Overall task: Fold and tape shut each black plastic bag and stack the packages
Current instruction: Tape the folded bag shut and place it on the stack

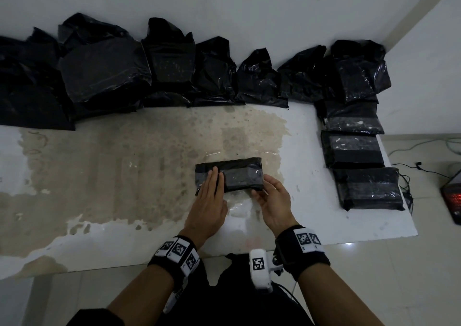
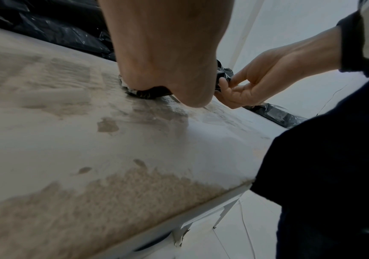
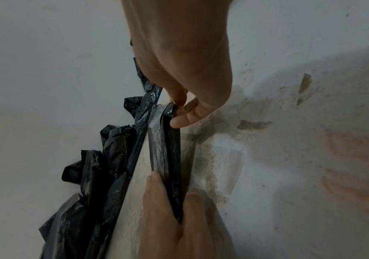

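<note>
A folded black package [image 1: 230, 174], banded lengthwise with clear tape [image 1: 239, 173], lies flat on the worn white table [image 1: 104, 166], directly under the fingers of both hands. Its contents are hidden by the opaque plastic.

The left hand [image 1: 209, 201] is laid palm down on the left part of the package, forearm extended from the near table edge. Its fingers [image 1: 212, 178] are straight and held together, pressing on the taped top; nothing is gripped.

The right hand [image 1: 272, 201] is positioned at the right end of the package, palm turned inward. Its fingertips [image 3: 180, 121] are curled against the end fold, and the thumb is set on the upper edge, so the end is pinched.

Beyond the fingertips, a row of unsealed black bags [image 1: 174, 71] is lined along the wall [image 1: 224, 6]. To the right of the right hand, taped packages [image 1: 359, 148] are laid overlapping along the table edge.
</note>
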Tool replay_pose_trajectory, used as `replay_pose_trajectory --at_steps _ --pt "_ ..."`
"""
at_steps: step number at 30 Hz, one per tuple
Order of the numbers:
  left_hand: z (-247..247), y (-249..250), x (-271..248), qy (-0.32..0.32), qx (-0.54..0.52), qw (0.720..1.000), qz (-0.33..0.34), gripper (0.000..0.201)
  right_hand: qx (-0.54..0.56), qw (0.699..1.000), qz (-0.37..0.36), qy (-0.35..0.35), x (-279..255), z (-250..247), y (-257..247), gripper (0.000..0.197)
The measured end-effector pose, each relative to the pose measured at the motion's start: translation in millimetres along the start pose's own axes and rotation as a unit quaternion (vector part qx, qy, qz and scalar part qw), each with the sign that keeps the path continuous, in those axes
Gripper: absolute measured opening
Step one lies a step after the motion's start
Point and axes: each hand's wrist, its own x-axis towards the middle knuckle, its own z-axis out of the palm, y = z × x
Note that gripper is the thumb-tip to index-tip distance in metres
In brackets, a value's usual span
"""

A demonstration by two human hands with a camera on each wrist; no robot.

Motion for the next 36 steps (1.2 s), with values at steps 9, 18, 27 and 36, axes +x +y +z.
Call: replay_pose_trajectory --at_steps 9,18,27,36 --pt "1 -1 1 -0.012 -0.001 1.000 -0.004 0.075 -0.030 0.999 -0.019 -0.004 3 0 0 0.019" --pt "-2 3 0 -0.013 0.006 1.000 -0.005 0.074 -0.057 0.998 0.030 -0.017 16 -1 -2 0.017" --pt "-6 4 1 -0.029 0.020 0.999 -0.002 0.075 -0.309 0.941 -0.137 -0.016 22 1 -1 0.036" --pt "-6 10 3 -0.023 0.012 1.000 -0.005 0.073 -0.298 0.948 -0.100 -0.051 24 1 2 0.044"
